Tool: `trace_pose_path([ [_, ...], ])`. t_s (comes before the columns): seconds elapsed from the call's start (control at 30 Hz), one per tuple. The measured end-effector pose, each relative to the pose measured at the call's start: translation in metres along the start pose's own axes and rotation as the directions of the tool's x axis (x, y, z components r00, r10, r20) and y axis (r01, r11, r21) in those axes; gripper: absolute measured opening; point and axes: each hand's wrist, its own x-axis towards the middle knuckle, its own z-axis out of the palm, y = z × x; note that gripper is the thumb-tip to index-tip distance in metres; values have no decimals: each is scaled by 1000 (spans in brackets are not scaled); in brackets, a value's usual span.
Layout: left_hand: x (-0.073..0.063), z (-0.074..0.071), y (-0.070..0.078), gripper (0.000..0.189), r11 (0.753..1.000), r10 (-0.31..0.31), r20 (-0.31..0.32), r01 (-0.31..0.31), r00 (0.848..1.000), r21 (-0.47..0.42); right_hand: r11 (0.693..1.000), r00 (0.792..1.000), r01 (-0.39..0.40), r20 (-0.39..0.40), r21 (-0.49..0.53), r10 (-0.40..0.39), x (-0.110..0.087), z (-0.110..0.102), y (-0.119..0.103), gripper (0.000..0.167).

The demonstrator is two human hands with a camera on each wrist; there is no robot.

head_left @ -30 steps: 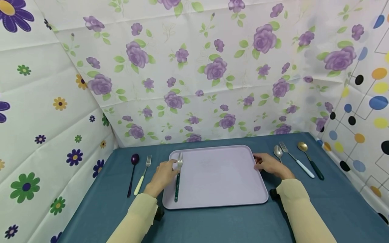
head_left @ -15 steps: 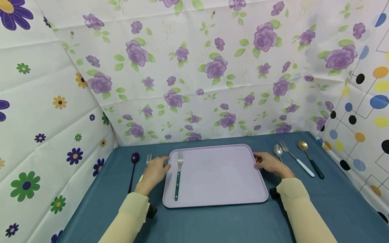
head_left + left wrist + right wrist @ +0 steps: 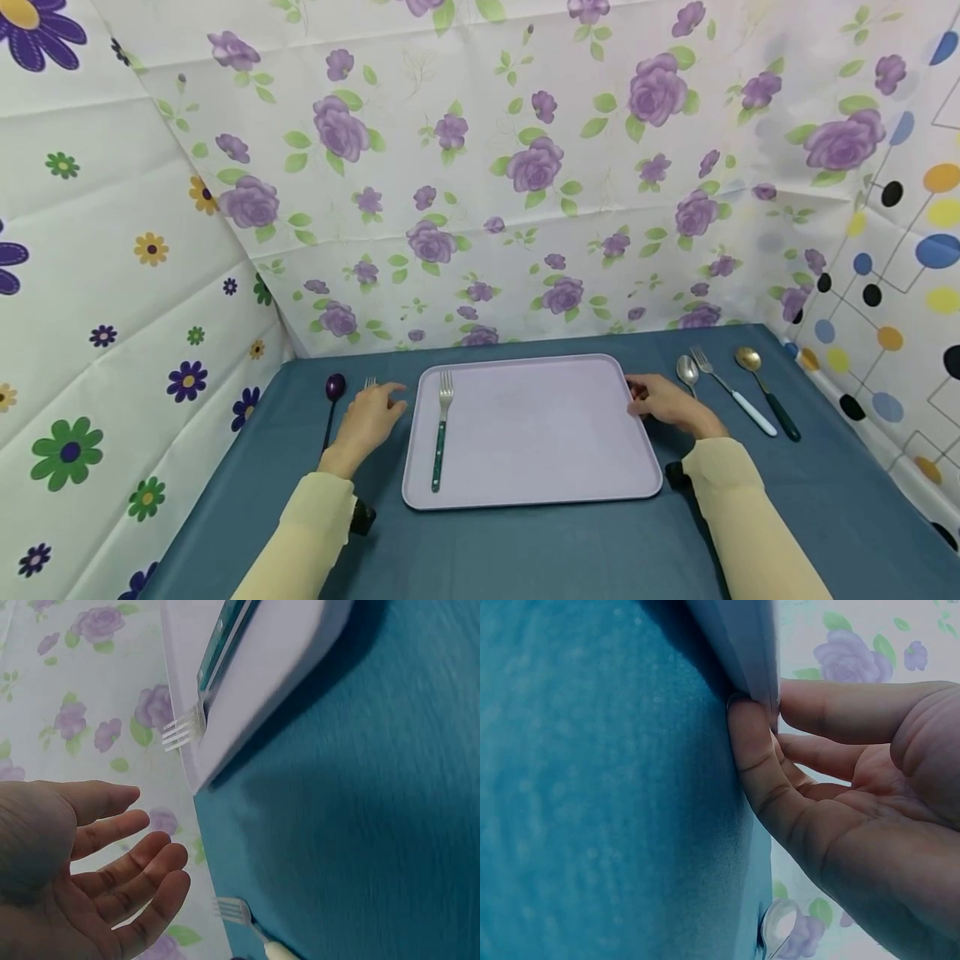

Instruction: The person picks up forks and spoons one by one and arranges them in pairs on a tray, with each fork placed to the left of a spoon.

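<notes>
A lilac tray [image 3: 540, 433] lies on the blue-covered table. On its left side is a fork with a green handle [image 3: 439, 454], tines pointing away. My right hand [image 3: 666, 403] holds the tray's right edge; the right wrist view has the thumb above the rim and a finger [image 3: 751, 735] underneath. My left hand [image 3: 367, 421] is off the tray's left edge, and its loosely bent fingers hold nothing in the left wrist view. In the head view it mostly covers a fork with a pale yellow handle [image 3: 279, 951], whose tines still show.
A dark purple spoon [image 3: 335, 386] lies at far left. Right of the tray are a silver spoon [image 3: 687, 370], a fork with a white handle [image 3: 752, 413] and a gold spoon with a dark green handle [image 3: 782, 417]. Patterned cloths [image 3: 495, 167] stand around the table.
My left hand has drawn away leftward from the tray's left edge and the green-handled fork, toward the yellow-handled fork. The right hand and the tray stay put.
</notes>
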Motion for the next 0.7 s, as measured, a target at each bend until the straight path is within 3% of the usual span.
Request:
trace_pose_path([
  [0.7,-6,-16,-33,38,992,-74,-34,77,997,96,1000,1000,-1,-3,-2,1,0,0,1,64],
])
